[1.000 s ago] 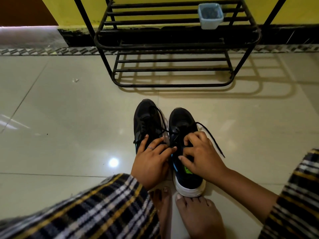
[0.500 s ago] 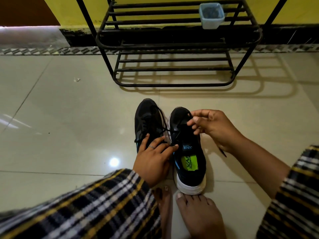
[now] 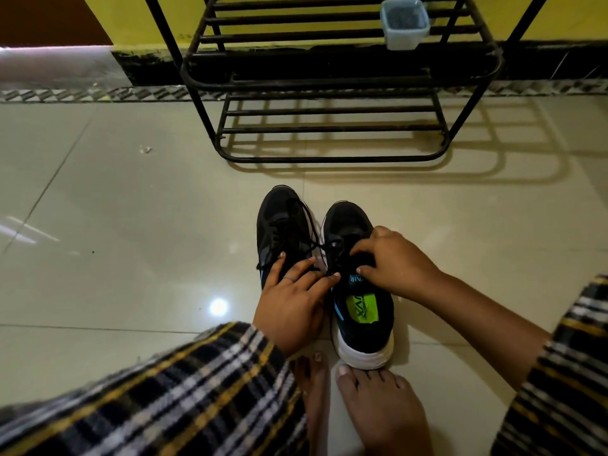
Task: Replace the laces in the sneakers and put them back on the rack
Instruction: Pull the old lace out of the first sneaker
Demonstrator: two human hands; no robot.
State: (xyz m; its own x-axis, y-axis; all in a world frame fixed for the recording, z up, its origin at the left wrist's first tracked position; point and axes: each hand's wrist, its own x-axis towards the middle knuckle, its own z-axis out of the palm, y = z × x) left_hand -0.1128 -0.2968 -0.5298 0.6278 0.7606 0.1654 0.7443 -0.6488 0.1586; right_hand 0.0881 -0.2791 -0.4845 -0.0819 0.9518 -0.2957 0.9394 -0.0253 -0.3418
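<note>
Two black sneakers stand side by side on the tiled floor, toes pointing away from me. The left sneaker is partly hidden under my left hand, which rests on its heel side with fingers spread toward the other shoe. The right sneaker has a white heel and a green insole label. My right hand is curled over its lacing area and pinches the black lace, which runs from there across to the left sneaker. The black metal rack stands beyond the shoes against the yellow wall.
A small translucent plastic container sits on the rack's upper shelf at the right. My bare feet lie just behind the right sneaker's heel. Plaid sleeves fill the lower corners. Glossy floor tiles spread to the left and right.
My right hand rose off the right sneaker toward its toe, pulling the lace, then came back down onto the lacing area. My left hand stayed on the left sneaker.
</note>
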